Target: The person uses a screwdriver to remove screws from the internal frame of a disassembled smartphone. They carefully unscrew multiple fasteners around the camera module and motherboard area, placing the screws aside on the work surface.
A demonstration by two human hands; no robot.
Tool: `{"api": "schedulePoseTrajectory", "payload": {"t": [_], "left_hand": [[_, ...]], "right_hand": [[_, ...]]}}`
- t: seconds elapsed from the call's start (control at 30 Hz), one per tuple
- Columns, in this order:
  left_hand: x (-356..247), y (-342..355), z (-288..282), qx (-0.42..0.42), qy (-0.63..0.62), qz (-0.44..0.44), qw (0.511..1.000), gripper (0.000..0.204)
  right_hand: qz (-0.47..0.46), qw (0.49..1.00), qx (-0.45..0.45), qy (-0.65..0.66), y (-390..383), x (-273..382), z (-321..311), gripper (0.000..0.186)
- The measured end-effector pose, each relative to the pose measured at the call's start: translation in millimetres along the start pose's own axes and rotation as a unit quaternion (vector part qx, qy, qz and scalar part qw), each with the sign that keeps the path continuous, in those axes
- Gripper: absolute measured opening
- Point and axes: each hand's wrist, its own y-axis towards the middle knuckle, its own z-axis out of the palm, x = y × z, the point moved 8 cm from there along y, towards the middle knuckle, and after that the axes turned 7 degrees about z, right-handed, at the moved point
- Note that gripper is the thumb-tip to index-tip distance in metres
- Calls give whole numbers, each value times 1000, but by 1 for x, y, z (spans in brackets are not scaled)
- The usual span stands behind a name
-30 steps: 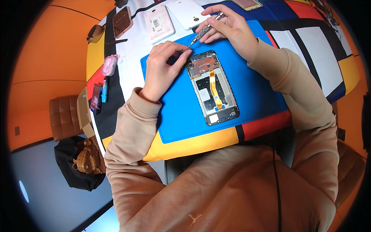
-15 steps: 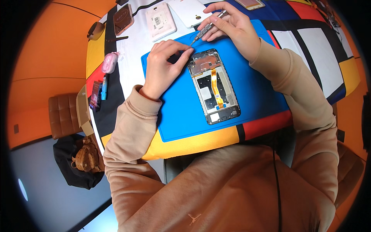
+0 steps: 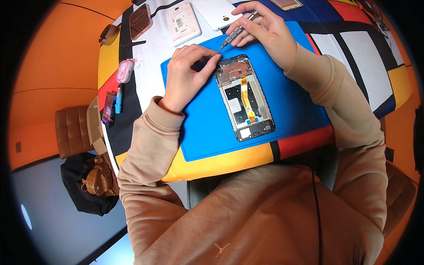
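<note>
An opened smartphone (image 3: 235, 107) lies on a blue work mat (image 3: 291, 117), its inside facing up with an orange ribbon cable (image 3: 246, 97) running down it. My right hand (image 3: 268, 32) grips a grey metal precision screwdriver (image 3: 236, 33), tilted so its tip points down and left. That tip meets the pinched thumb and forefinger of my left hand (image 3: 189, 73), just beyond the phone's top left corner. Whatever sits between those left fingertips, if anything, is too small to make out.
Past the mat lie a pale phone back (image 3: 183, 24), a white device (image 3: 217, 13) and a brown phone (image 3: 140, 21). A pink case (image 3: 125, 70), a blue tube (image 3: 119, 101) and a small dark box (image 3: 108, 109) rest at the table's left. Black tweezers (image 3: 134, 43) lie nearby.
Almost nothing differs. Both hands and the screwdriver hold the same place, with only a very slight shift of the view.
</note>
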Motion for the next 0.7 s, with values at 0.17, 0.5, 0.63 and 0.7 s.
{"api": "schedulePoseTrajectory", "payload": {"t": [0.17, 0.5, 0.63, 0.7], "left_hand": [[-1, 2, -2, -5, -3, -14, 1000, 20], [-30, 0, 17, 147, 0, 122, 982, 34], [-29, -2, 20, 164, 3, 118, 979, 34], [-28, -2, 21, 168, 3, 112, 979, 34]], "right_hand": [[-1, 1000, 1, 9, 0, 2, 2, 22], [-138, 970, -108, -169, -21, 40, 1, 17], [-155, 956, -106, -228, -25, 41, 5, 18], [-181, 952, -100, -228, -24, 42, 7, 18]]}}
